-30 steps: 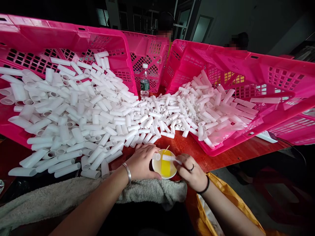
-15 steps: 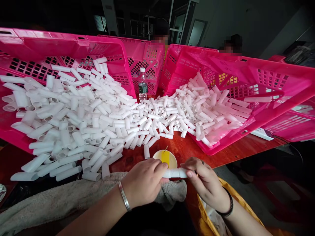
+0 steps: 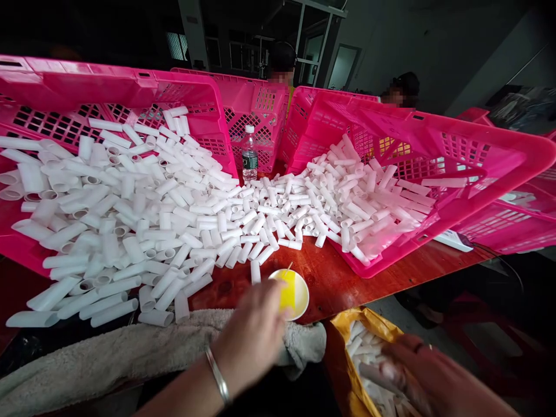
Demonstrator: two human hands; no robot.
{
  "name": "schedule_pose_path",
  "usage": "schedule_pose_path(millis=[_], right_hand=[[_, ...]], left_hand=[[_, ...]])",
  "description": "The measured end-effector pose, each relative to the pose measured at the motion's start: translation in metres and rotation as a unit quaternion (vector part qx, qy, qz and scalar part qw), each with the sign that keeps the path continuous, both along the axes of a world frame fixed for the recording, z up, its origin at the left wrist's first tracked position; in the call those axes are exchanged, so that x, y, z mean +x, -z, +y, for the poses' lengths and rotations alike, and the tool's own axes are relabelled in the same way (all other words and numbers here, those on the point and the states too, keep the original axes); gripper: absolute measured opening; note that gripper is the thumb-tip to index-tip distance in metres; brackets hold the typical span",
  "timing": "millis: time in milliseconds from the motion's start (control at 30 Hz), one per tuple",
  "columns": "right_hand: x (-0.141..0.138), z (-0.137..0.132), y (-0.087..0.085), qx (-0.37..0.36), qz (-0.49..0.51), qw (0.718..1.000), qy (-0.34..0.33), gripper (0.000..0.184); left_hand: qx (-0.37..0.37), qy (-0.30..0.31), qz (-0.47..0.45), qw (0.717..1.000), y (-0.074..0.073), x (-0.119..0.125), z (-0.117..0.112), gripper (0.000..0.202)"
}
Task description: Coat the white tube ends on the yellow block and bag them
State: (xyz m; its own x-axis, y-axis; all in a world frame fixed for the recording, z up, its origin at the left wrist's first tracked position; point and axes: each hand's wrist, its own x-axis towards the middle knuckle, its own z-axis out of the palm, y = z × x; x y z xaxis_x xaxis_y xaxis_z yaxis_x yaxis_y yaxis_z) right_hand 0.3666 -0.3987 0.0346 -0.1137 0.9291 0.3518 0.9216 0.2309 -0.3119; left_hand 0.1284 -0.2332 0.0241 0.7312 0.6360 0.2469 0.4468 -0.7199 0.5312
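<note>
My left hand (image 3: pixel 257 321) is smeared by motion at the near left rim of a small white bowl (image 3: pixel 303 298). The bowl has a yellow patch (image 3: pixel 287 292) inside and a thin stick. The left fingertips are too blurred to show whether they hold anything. My right hand (image 3: pixel 419 370), also somewhat blurred, is over a yellow bag (image 3: pixel 343 327) full of white tubes (image 3: pixel 358 339). Its thumb and fingers are apart, and no tube shows clearly in its grip. A big heap of short white plastic tubes (image 3: pixel 174 214) spreads over the red table in front of me.
Two pink crates (image 3: pixel 208 124) (image 3: pixel 478 130) lie tipped toward the table, tubes spilling out. A water bottle (image 3: pixel 249 156) stands between them. A grey towel (image 3: pixel 130 353) lies along the near table edge. Two people sit beyond the crates. A white power strip (image 3: pixel 454 239) is at right.
Both hands held a white tube between them in front of the bowl. They have parted: the right hand moved down and right over the bag, and the left stayed near the bowl. The view shifted slightly.
</note>
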Motion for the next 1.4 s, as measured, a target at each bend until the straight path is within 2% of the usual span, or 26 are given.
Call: schedule_pose_path(millis=[33,100,200,267,300,367,433,500,600,700,800,867,933,1000,1067,1133,1200,1300,1333,1400], right_hand=[[0.006,0.019,-0.002,-0.008,-0.028,1.000,-0.007,0.020],[0.007,0.077,-0.002,-0.042,-0.044,0.998,0.027,0.026],[-0.011,0.174,0.013,-0.067,-0.086,0.991,0.082,0.023],[-0.021,0.213,0.028,-0.078,-0.099,0.989,0.071,0.018],[-0.023,0.220,0.035,-0.081,-0.103,0.989,0.063,0.017],[-0.020,0.209,0.048,-0.078,-0.102,0.990,0.061,0.014],[-0.011,0.180,0.060,-0.062,-0.071,0.991,0.093,0.016],[-0.003,0.151,0.071,-0.024,-0.026,0.991,0.125,0.022],[-0.001,0.126,0.088,0.054,-0.002,0.990,0.131,0.025],[-0.007,0.122,0.097,0.093,-0.013,0.986,0.137,0.026],[-0.011,0.120,0.092,0.097,-0.015,0.987,0.128,0.036],[-0.010,0.118,0.082,0.075,-0.021,0.994,0.082,0.041],[-0.005,0.116,0.072,0.013,-0.039,0.999,0.023,0.041],[0.003,0.117,0.061,-0.068,-0.065,0.996,-0.008,0.033],[0.011,0.116,0.052,-0.113,-0.079,0.990,-0.015,0.016],[0.015,0.112,0.044,-0.088,-0.040,0.995,0.000,0.008],[0.010,0.106,0.040,-0.016,0.076,0.997,0.028,0.012],[-0.012,0.100,0.042,0.018,0.252,0.967,0.012,0.010],[-0.020,0.100,0.045,0.012,0.273,0.962,-0.004,0.009],[-0.032,0.105,0.052,0.007,0.247,0.969,-0.025,0.014]], left_hand=[[0.010,-0.077,-0.001,0.997,0.002,-0.003,0.019,0.024],[-0.010,-0.145,0.073,0.987,0.006,-0.003,0.053,0.020],[-0.050,-0.163,0.190,0.967,0.014,0.004,0.078,0.022],[-0.057,-0.158,0.217,0.962,0.017,0.002,0.078,0.023],[-0.058,-0.155,0.224,0.960,0.017,-0.004,0.076,0.025],[-0.053,-0.150,0.228,0.961,0.017,-0.022,0.072,0.032],[-0.041,-0.133,0.195,0.971,0.017,-0.042,0.070,0.037],[-0.033,-0.106,0.134,0.985,0.019,-0.056,0.068,0.032],[-0.028,-0.088,0.058,0.994,0.023,-0.059,0.063,0.024],[-0.039,-0.091,0.012,0.995,0.025,-0.052,0.053,0.021],[-0.053,-0.081,-0.004,0.995,0.023,-0.048,0.045,0.018],[-0.055,-0.064,0.005,0.996,0.020,-0.047,0.044,0.017],[-0.059,-0.037,0.015,0.997,0.017,-0.045,0.044,0.017],[-0.063,-0.004,0.012,0.998,0.016,-0.040,0.043,0.015],[-0.066,0.028,0.004,0.997,0.019,-0.033,0.043,0.017],[-0.074,0.046,0.000,0.996,0.025,-0.026,0.043,0.036],[-0.088,0.048,0.002,0.995,0.032,-0.019,0.044,0.055],[-0.106,0.049,0.007,0.993,0.040,-0.010,0.048,0.071],[-0.111,0.053,0.008,0.992,0.042,-0.007,0.050,0.074],[-0.121,0.058,0.009,0.991,0.042,-0.004,0.052,0.076]])
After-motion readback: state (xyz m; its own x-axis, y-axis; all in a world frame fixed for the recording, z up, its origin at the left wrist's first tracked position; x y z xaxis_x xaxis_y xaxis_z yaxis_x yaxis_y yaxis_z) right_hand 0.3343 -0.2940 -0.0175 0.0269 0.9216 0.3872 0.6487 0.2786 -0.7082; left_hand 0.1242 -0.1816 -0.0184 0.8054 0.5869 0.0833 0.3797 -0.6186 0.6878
